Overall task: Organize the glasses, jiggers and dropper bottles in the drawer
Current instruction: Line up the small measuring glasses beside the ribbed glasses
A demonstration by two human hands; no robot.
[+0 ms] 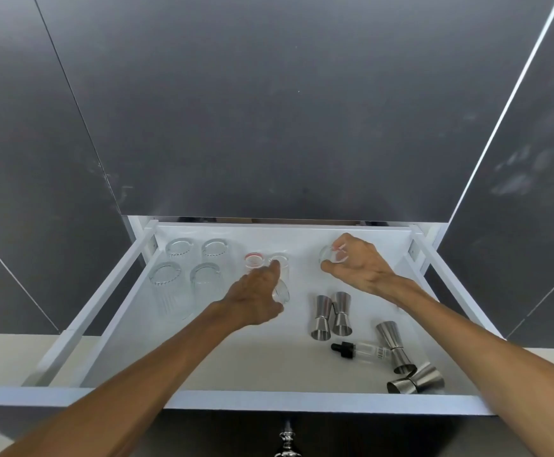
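The white drawer point(203, 361) is pulled open. Several ribbed tall glasses point(167, 278) stand upright at its back left. Beside them stand two small shot glasses, one with a red band point(254, 258) and one plain point(280, 258). My left hand point(256, 295) grips a small clear glass point(281, 291), tilted, just in front of those two. My right hand point(358, 262) holds another small glass point(330, 253) with red marks at the back right. Two steel jiggers point(331, 313) stand side by side in the middle right. A dropper bottle point(361, 351) with a black cap lies flat.
Two more jiggers lie at the front right, one point(394, 346) beside the bottle and one point(415, 381) near the drawer's front edge point(302, 402). Dark cabinet fronts point(269, 110) rise behind the drawer. A metal knob point(287, 438) shows below.
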